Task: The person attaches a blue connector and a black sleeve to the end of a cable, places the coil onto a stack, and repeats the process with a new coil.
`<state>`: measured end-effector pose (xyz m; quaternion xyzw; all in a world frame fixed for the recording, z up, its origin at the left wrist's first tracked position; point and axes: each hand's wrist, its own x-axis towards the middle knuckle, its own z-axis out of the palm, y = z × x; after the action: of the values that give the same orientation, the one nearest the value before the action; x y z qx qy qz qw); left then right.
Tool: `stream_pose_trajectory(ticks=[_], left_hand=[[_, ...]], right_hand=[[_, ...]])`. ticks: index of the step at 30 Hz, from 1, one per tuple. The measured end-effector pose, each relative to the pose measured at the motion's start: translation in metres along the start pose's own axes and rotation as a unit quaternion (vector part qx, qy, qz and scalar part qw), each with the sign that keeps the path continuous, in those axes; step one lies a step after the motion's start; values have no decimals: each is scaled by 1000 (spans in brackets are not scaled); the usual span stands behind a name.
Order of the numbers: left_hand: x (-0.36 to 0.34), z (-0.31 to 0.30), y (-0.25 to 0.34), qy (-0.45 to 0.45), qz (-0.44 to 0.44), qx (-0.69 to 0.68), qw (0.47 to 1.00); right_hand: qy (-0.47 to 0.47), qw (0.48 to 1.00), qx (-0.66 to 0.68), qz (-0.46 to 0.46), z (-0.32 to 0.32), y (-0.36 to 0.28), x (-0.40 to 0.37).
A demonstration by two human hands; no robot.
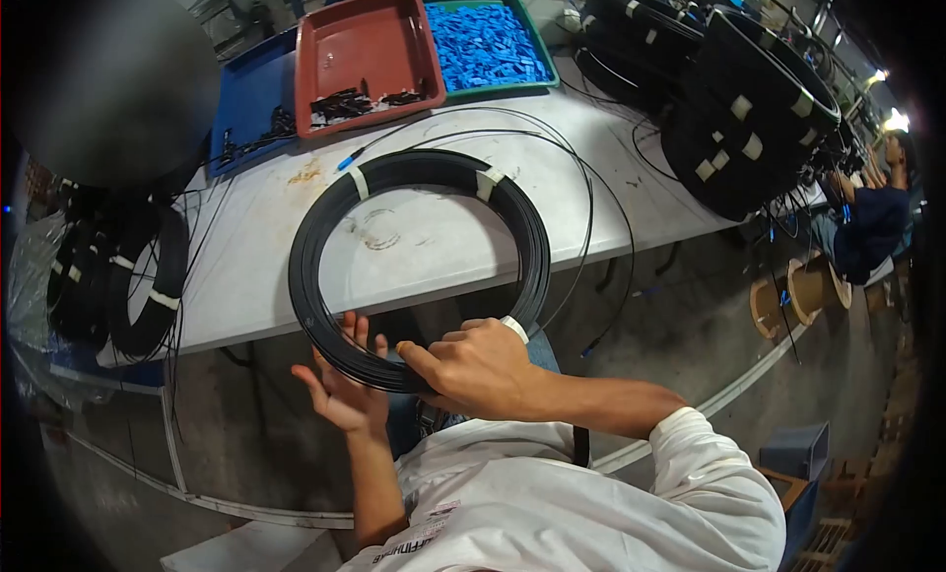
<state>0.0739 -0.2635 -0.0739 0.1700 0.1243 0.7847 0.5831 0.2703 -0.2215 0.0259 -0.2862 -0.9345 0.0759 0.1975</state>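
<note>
Black and banded, the coil (pixel 424 166) is held with its far side over the surface (pixel 236 286) and its near rim past the edge. That rim is gripped by the right hand (pixel 483 370); beneath it the left hand (pixel 350 400) is held with fingers spread, though firm contact cannot be told. Strands are best pressed flush, and the blue tip (pixel 345 163) beyond the coil kept untangled.

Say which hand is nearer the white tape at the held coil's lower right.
Right. The right hand grips the black coil just beside that white tape; the left hand is farther left, at the coil's near edge.
</note>
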Motion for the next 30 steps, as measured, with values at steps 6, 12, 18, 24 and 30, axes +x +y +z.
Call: stream_pose_trajectory(ticks=[6,12,18,24,30], left_hand=[[22,47,18,-3,70,-114,991],[30,125,29,88,164,235,954],[21,217,37,-129,183,366,903],[27,220,23,-324,358,591,646],[3,199,6,-527,305,583,539]], right_hand=[[-8,999,53,9,-17,-18,-2],[77,923,376,34,-44,1,-6],[121,751,625,173,-159,123,53],[137,781,567,221,-220,147,75],[205,699,601,330,-193,136,25]])
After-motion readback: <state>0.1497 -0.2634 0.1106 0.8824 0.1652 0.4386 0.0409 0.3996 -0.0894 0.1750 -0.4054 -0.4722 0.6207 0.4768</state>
